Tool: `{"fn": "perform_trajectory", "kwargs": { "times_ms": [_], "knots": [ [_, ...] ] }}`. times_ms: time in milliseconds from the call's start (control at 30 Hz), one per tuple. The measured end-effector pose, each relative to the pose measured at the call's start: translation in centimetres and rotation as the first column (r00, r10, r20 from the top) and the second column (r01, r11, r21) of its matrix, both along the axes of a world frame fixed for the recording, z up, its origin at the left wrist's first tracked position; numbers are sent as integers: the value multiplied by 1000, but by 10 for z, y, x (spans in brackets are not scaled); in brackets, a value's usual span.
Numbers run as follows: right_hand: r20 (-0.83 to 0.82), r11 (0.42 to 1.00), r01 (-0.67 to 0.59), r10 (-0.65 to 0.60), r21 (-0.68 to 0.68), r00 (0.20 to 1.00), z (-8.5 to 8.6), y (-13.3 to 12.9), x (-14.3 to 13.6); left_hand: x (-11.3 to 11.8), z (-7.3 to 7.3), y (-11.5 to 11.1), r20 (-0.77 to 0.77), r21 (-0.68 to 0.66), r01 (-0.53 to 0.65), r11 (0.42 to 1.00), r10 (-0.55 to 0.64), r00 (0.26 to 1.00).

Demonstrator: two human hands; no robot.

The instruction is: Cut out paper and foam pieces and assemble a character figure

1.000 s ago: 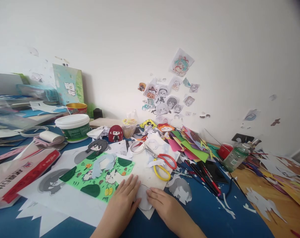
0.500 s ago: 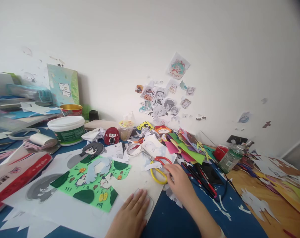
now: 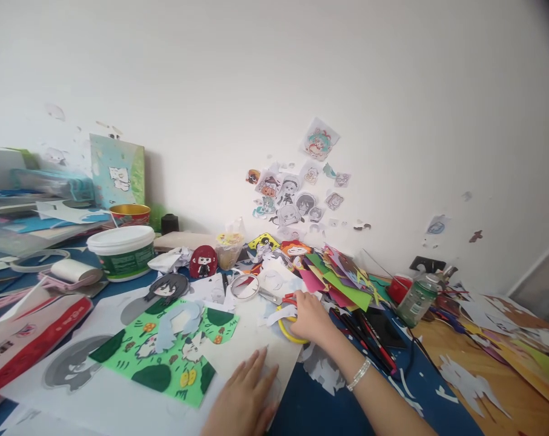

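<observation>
My left hand [image 3: 243, 396] lies flat, fingers spread, on a white sheet [image 3: 231, 357] near the bottom centre. My right hand [image 3: 308, 316] is closed round the handles of the scissors [image 3: 287, 321], one red and one yellow. Their blades point left toward a roll of tape [image 3: 245, 287]. White paper scraps lie beside the handles. Left of my left hand is a green drawing [image 3: 158, 351] with dark green patches and small figures. A dark-haired paper head [image 3: 168, 287] and a red-haired paper figure [image 3: 204, 261] sit behind it.
A white-lidded tub [image 3: 121, 251] stands at left, with a red and white packet [image 3: 33, 339] nearer. Coloured papers [image 3: 342, 278], black pens [image 3: 369, 339] and a glass jar [image 3: 418, 298] are at right. Stickers [image 3: 305, 204] cover part of the wall.
My right hand has moved left and closed round the scissors' handles. A bracelet now shows on its wrist. My left hand stays on the sheet with its fingers more spread. The view has tilted up slightly.
</observation>
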State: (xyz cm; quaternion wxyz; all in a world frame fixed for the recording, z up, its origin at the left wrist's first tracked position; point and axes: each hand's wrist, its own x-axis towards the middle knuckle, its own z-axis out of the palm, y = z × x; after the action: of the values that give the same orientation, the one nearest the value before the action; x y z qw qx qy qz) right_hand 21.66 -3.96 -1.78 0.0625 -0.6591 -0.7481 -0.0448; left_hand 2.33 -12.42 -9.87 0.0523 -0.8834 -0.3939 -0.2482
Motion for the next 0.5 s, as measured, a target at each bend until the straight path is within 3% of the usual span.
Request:
{"fn": "perform_trajectory", "kwargs": {
  "times_ms": [133, 300, 400, 500],
  "knots": [
    [30, 993, 7, -10, 114, 1000, 15, -10, 0, 10, 26, 24, 103, -175, -115, 978, 134, 986],
    [39, 990, -20, 15, 136, 999, 24, -20, -9, 36, 62, 64, 339, -304, -51, 951, 158, 927],
    [64, 992, -39, 32, 116, 997, 24, -20, -10, 43, 70, 82, 338, -256, -83, 963, 169, 926],
    [82, 991, -37, 27, 132, 996, 25, -19, -2, 34, 70, 93, 319, -248, -130, 960, 207, 925]
  ]
}}
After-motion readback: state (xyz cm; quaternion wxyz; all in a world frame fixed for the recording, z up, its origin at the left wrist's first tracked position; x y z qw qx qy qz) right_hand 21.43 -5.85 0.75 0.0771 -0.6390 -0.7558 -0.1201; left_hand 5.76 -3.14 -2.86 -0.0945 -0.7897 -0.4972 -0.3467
